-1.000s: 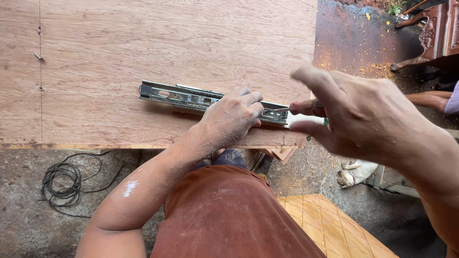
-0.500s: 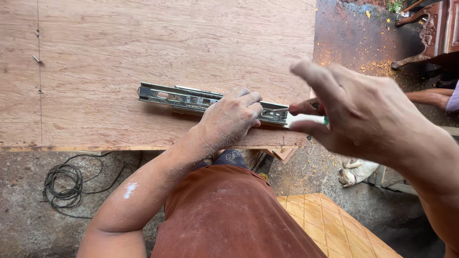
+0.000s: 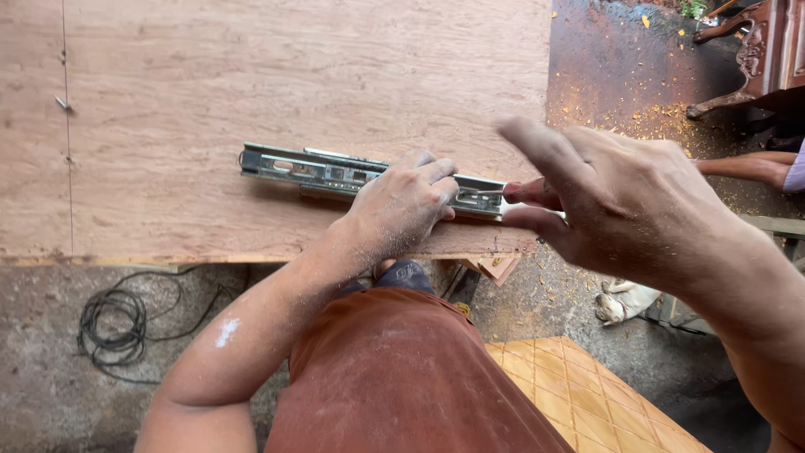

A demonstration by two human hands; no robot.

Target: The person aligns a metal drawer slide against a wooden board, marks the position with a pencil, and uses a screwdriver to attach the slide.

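A metal drawer slide (image 3: 323,170) lies flat on a large plywood board (image 3: 251,75), near the board's front right edge. My left hand (image 3: 407,205), dusted with sawdust, presses down on the slide's right part. My right hand (image 3: 616,197) is close to the camera at the slide's right end; thumb and fingers pinch a thin tool with a red handle (image 3: 513,192) whose metal tip points at the slide. The index finger sticks up. Most of the tool is hidden inside the hand.
A coiled black cable (image 3: 117,323) lies on the concrete floor below the board. A small pale animal (image 3: 625,300) lies on the floor at the right. Dark carved furniture (image 3: 763,50) stands at the top right amid sawdust. Another person's arm (image 3: 750,168) shows at the right edge. A yellow patterned panel (image 3: 579,394) sits beside my leg.
Almost nothing has changed. My right hand has shifted very slightly at the slide's right end; the left hand stays pressed on the slide.
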